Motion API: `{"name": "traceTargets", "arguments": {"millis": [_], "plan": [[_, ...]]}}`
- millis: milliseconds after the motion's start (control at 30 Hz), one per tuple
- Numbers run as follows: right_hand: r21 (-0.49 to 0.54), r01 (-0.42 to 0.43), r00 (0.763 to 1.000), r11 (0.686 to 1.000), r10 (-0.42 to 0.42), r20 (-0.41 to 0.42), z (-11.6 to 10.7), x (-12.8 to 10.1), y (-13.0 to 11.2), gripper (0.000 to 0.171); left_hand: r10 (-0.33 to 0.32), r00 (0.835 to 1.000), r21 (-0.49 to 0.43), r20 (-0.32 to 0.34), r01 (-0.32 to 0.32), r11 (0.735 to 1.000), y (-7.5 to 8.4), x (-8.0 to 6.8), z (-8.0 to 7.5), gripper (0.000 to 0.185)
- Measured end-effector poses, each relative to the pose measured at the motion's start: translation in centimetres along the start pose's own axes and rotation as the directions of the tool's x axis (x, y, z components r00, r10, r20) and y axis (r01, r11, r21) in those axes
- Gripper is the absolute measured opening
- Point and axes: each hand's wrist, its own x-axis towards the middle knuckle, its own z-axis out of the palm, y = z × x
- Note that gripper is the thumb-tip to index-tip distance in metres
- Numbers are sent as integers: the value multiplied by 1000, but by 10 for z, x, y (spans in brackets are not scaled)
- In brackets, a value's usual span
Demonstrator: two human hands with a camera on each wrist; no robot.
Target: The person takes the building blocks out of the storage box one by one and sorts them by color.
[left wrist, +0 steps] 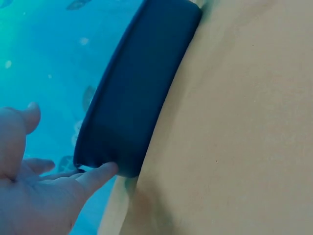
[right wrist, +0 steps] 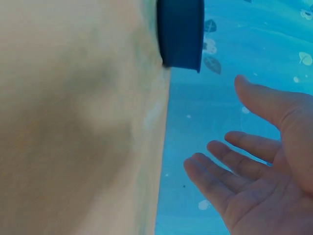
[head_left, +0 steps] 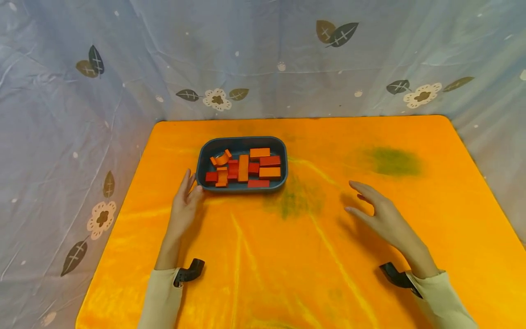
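A dark blue-grey tray point(head_left: 242, 188) with rounded corners stands on the table, left of the middle. Several orange and red blocks lie in it, among them a long orange block point(head_left: 243, 168), a red block point(head_left: 258, 183) and a curved orange block point(head_left: 222, 158). At the tray's left end is my left hand point(head_left: 184, 208), its fingers extended beside the wall; in the left wrist view a fingertip appears to touch the tray point(left wrist: 132, 93). My right hand point(head_left: 380, 214) hovers over the table well right of the tray, fingers spread loosely and holding nothing.
An orange-yellow cloth point(head_left: 328, 283) with greenish patches covers the table. Behind it and at the sides hangs a pale curtain point(head_left: 279, 55) printed with leaves and flowers. Each forearm carries a black wrist camera mount point(head_left: 191, 272) near the cuff.
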Motion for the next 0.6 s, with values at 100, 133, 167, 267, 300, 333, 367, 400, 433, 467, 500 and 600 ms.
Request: {"name": "traceTargets", "arguments": {"millis": [100,133,167,267,300,333,367,400,433,467,500,600], "plan": [[-16,34,999,999,-35,-37,1,8,-3,61,-34,999,2,-10,34,999,-1,4,1,66],[-15,43,998,999,-44,-44,3,11,-5,59,-42,999,6,-15,42,999,-1,5,0,65],[-20,50,998,999,-50,-47,4,15,-7,58,-54,998,17,-20,54,998,-2,5,0,64],[-10,43,999,999,-43,-29,7,26,-15,56,-75,996,30,-43,77,997,-3,8,0,62],[-7,39,999,999,-39,-21,8,30,-19,56,-82,995,28,-49,84,996,-3,9,1,61],[-2,34,999,999,-34,-13,9,34,-22,55,-90,995,22,-54,91,996,-3,10,2,61],[0,34,999,999,-34,-5,10,38,-25,55,-94,994,12,-58,95,995,-3,11,2,62],[1,36,999,999,-36,2,11,42,-28,55,-97,993,4,-61,97,995,-4,12,3,63],[3,39,999,999,-39,7,12,46,-31,54,-101,993,-3,-63,101,995,-4,13,4,64],[3,41,999,999,-42,12,14,49,-33,54,-104,993,-11,-63,104,995,-4,13,4,65],[3,42,999,999,-42,21,15,53,-36,54,-107,992,-10,-63,107,994,-4,13,5,65],[-5,43,998,999,-43,42,19,64,-45,53,-108,992,-10,-66,108,994,-5,15,6,65]]}}
